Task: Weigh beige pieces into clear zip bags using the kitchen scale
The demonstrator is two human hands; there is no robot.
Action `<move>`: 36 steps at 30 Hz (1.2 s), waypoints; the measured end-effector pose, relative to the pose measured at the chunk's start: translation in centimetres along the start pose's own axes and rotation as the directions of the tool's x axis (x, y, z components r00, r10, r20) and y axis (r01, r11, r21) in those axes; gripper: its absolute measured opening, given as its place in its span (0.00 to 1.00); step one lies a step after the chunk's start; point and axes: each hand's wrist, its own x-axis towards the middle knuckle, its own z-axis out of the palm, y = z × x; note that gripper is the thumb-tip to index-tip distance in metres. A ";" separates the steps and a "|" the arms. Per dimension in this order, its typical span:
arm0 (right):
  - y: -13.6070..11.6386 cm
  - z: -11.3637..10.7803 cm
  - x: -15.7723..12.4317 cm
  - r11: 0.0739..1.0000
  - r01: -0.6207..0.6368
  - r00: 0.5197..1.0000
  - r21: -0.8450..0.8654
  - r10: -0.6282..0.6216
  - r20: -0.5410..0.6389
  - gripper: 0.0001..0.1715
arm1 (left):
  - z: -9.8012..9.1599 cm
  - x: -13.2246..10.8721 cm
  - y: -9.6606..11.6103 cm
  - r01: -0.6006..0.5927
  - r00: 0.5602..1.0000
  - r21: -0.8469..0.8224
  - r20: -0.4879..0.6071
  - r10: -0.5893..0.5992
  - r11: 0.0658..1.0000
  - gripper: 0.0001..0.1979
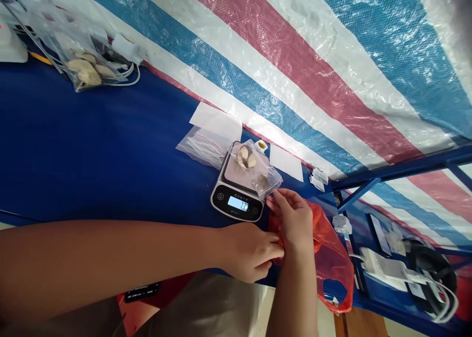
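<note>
Black-faced with a silvery rim, a rectangular digital scale (236, 180) sits on a blue-covered desk (92, 155). Across its pan lies a transparent plastic zip bag (271, 177) with tan, chip-like pieces (246, 158) inside, one corner overhanging the scale's right edge. That corner is pinched between thumb and forefinger of the right hand (293, 214). The left hand (249, 253), just in front of the scale, is curled narrow against a crumpled, translucent red plastic bag (328, 238); whether it grips cannot be told.

For a true reading, the person would do best to centre the zip bag on the scale, tuck the corner inside and let go completely, since a pinching hand can lift or press.

The scale's lit display (238, 204) seems to show 73, any decimal point being unclear. Small Chinese characters above it appear to read 防水电子秤, "waterproof electronic scale"; the button markings are too small to make out.
</note>
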 end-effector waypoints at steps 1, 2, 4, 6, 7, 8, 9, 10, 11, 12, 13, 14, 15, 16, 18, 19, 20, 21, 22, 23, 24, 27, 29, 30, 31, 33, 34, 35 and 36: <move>0.4 -0.3 -0.3 1.000 0.012 0.999 0.004 -0.012 -0.041 0.27 | 0.1 0.0 0.0 -0.006 1.000 0.000 0.003 0.006 1.000 0.12; 0.7 -0.5 -0.6 1.000 0.026 0.997 0.011 -0.025 -0.075 0.26 | 0.1 0.0 -0.1 -0.011 1.000 0.000 0.009 0.011 1.000 0.11; 1.3 -0.9 -1.2 0.998 0.049 0.994 0.036 -0.045 -0.099 0.23 | 0.2 0.0 -0.1 -0.016 1.000 -0.004 0.023 0.016 1.000 0.10; 1.6 -1.0 -1.6 0.996 0.066 0.994 0.066 -0.060 -0.086 0.20 | 0.2 0.0 -0.1 -0.013 0.999 -0.015 0.031 0.013 1.000 0.09; 1.6 -0.9 -1.8 0.995 0.072 0.995 0.075 -0.066 -0.078 0.19 | 0.2 0.0 -0.1 -0.009 0.999 -0.022 0.033 0.010 1.000 0.09; 1.6 -0.8 -1.9 0.994 0.078 0.995 0.079 -0.072 -0.073 0.18 | 0.1 0.0 -0.1 -0.005 0.999 -0.029 0.033 0.006 1.000 0.08; 1.6 -0.7 -1.9 0.993 0.082 0.995 0.082 -0.076 -0.069 0.17 | 0.1 0.0 -0.1 -0.002 1.000 -0.033 0.031 0.003 0.999 0.08; 1.6 -0.6 -1.9 0.994 0.081 0.995 0.080 -0.076 -0.064 0.17 | 0.1 0.1 -0.1 -0.001 1.000 -0.039 0.029 0.002 0.999 0.08; 1.6 -0.5 -1.9 0.994 0.078 0.996 0.073 -0.074 -0.056 0.17 | 0.1 0.1 -0.1 -0.001 1.000 -0.042 0.026 0.002 0.999 0.07; 1.6 -0.5 -1.9 0.995 0.075 0.996 0.064 -0.072 -0.049 0.17 | 0.1 0.1 -0.1 -0.002 1.000 -0.046 0.023 0.003 0.999 0.07; 1.6 -0.5 -1.8 0.996 0.074 0.996 0.055 -0.071 -0.045 0.18 | 0.1 0.1 -0.1 -0.004 1.000 -0.051 0.021 0.005 0.999 0.07; 1.6 -0.5 -1.8 0.996 0.074 0.996 0.045 -0.072 -0.042 0.18 | 0.1 0.1 -0.1 -0.005 1.000 -0.055 0.018 0.006 0.998 0.07; 1.6 -0.5 -1.8 0.997 0.076 0.996 0.034 -0.074 -0.041 0.18 | 0.1 0.1 -0.1 -0.006 1.000 -0.061 0.016 0.006 0.998 0.06; 1.6 -0.5 -1.7 0.997 0.078 0.996 0.022 -0.077 -0.041 0.19 | 0.1 0.1 -0.2 -0.005 1.000 -0.066 0.013 0.006 0.998 0.06; 1.6 -0.6 -1.7 0.997 0.079 0.996 0.000 -0.079 -0.038 0.19 | 0.1 0.1 -0.2 -0.004 1.000 -0.072 0.004 0.005 0.997 0.06; 1.6 -0.6 -1.7 0.997 0.077 0.996 -0.010 -0.077 -0.035 0.20 | 0.1 0.1 -0.3 -0.004 1.000 -0.072 0.000 0.004 0.997 0.06; 1.6 -0.6 -1.7 0.997 0.074 0.997 -0.017 -0.074 -0.032 0.20 | 0.1 0.0 -0.3 -0.004 1.000 -0.074 -0.002 0.004 0.997 0.06; 1.5 -0.5 -1.6 0.997 0.072 0.997 -0.023 -0.073 -0.031 0.20 | 0.1 0.0 -0.3 -0.004 1.000 -0.076 -0.002 0.004 0.997 0.07; 1.5 -0.5 -1.6 0.997 0.071 0.997 -0.029 -0.072 -0.030 0.21 | 0.1 0.1 -0.3 -0.004 1.000 -0.079 -0.001 0.004 0.997 0.07; 1.5 -0.4 -1.6 0.997 0.070 0.997 -0.036 -0.071 -0.029 0.21 | 0.1 0.1 -0.3 -0.004 1.000 -0.082 0.000 0.004 0.997 0.07; 1.5 -0.4 -1.6 0.997 0.069 0.997 -0.043 -0.071 -0.028 0.22 | 0.1 0.1 -0.3 -0.004 1.000 -0.085 0.002 0.004 0.996 0.07; 1.4 -0.4 -1.5 0.995 0.072 0.997 -0.074 -0.073 -0.016 0.23 | 0.1 0.1 -0.2 0.002 1.000 -0.091 0.004 -0.001 0.996 0.07; 1.4 -0.4 -1.5 0.992 0.078 0.997 -0.102 -0.079 -0.007 0.25 | 0.1 0.1 -0.3 0.006 1.000 -0.098 0.004 -0.005 0.995 0.07; 1.3 -0.4 -1.5 0.990 0.080 0.997 -0.117 -0.081 -0.003 0.25 | 0.1 0.1 -0.3 0.008 1.000 -0.101 0.004 -0.007 0.995 0.07; 1.3 -0.4 -1.4 0.988 0.081 0.997 -0.130 -0.082 0.000 0.25 | 0.1 0.1 -0.3 0.009 1.000 -0.105 0.003 -0.008 0.994 0.07; 1.1 -0.4 -1.4 0.985 0.081 0.997 -0.151 -0.081 0.004 0.26 | 0.1 0.2 -0.3 0.008 1.000 -0.117 -0.002 -0.009 0.993 0.06; 1.1 -0.4 -1.4 0.984 0.081 0.997 -0.159 -0.081 0.006 0.26 | 0.1 0.2 -0.3 0.008 1.000 -0.122 -0.008 -0.009 0.992 0.06; 1.0 -0.4 -1.4 0.983 0.082 0.997 -0.165 -0.082 0.008 0.26 | 0.1 0.2 -0.3 0.008 1.000 -0.128 -0.015 -0.010 0.992 0.05; 1.0 -0.3 -1.4 0.982 0.084 0.996 -0.170 -0.083 0.011 0.26 | 0.1 0.2 -0.3 0.008 1.000 -0.132 -0.022 -0.011 0.991 0.05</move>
